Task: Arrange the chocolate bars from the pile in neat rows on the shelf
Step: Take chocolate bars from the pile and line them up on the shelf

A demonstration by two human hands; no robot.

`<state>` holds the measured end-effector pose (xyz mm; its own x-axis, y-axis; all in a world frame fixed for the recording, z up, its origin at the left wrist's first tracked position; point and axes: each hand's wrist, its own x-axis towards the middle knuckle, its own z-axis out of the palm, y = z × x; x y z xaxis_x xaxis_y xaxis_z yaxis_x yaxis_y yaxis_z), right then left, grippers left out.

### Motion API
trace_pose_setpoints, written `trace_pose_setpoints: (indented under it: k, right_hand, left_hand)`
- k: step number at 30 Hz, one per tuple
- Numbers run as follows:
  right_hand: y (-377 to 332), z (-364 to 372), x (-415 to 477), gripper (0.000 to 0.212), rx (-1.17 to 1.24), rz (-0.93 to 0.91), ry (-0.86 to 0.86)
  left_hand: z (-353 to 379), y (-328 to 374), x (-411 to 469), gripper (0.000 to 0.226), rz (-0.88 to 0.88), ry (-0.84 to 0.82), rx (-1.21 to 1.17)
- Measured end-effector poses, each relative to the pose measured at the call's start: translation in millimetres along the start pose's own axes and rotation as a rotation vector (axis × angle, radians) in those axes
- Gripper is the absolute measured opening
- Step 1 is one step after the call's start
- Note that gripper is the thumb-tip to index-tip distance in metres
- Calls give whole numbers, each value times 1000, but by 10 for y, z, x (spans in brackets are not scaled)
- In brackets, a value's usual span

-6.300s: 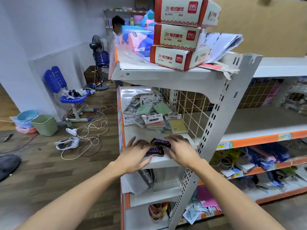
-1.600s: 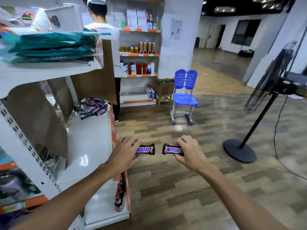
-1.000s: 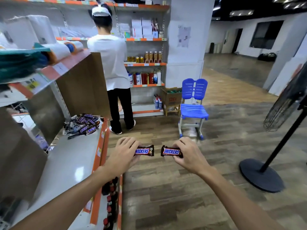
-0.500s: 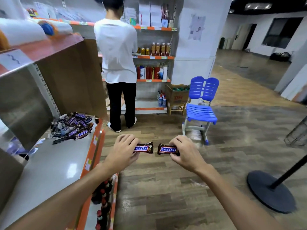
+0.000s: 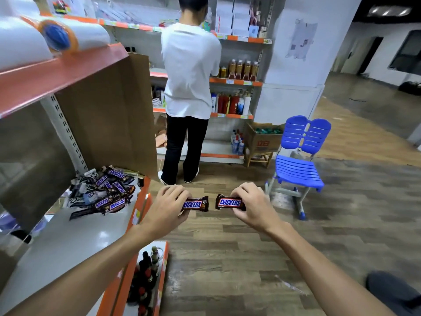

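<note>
wood-look plank floor [image 5: 227, 270] throughout, dark and pale boards mixed. white pillar [image 5: 293, 55] at centre right with a paper sheet taped on. blue plastic chair [image 5: 298, 151] standing beside it. far wall shelving [image 5: 237, 80] with orange edge strips, stocked with bottles. ceiling light panel [image 5: 389, 11] lit at upper right. cardboard box [image 5: 262, 139] on a small wooden stool.

even indoor light; ceiling lights [image 5: 389, 12] glow top right, glare on the shelf [image 5: 68, 242], edges bent and softly blurred.
</note>
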<state>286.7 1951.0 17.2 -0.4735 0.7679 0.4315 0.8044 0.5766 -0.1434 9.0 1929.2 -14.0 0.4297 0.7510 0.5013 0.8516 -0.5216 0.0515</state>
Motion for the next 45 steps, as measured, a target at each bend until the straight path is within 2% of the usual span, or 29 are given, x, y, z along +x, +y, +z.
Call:
trace_pose_setpoints:
  k: [8,11,19,23,25,29,33,38,45]
  right_hand:
    - [289,494,728,22,103,-78,-39]
    - [416,680,1091,21,120,-132,-48]
    - [626,1160,2236,24,230,-352,-74]
    - [558,1425,2732,26,284,-491,-106]
    - [467,1572,2902,24,322,-552,-126]
    - [155,1869,3107,20,423,-683,-175]
    - [-293,2082,3146,27,461,-814,-242]
    - [-882,2248,3080,37,509,-905,-339]
    - [-1620,2590,2839,31,539,-1065,-415]
  left_hand:
    - [282,-464,241,31,-110,-33,39]
    - [357,-649,357,27,-161,-56,83]
    - [401,-1178,625,33,-396,-62,190]
    - [340,-1310,642,29,-535,-29,230]
    - [284,-1317,587,34,-626,-36,263]
    - [211,-1313,263,30,-754,-76,326]
    - [96,-1224,-175,33,-897,-112,397]
    - [-17,-1054,-653,32,-1030,-53,429]
    - [1,-838,-1399,36,-1210,13,452]
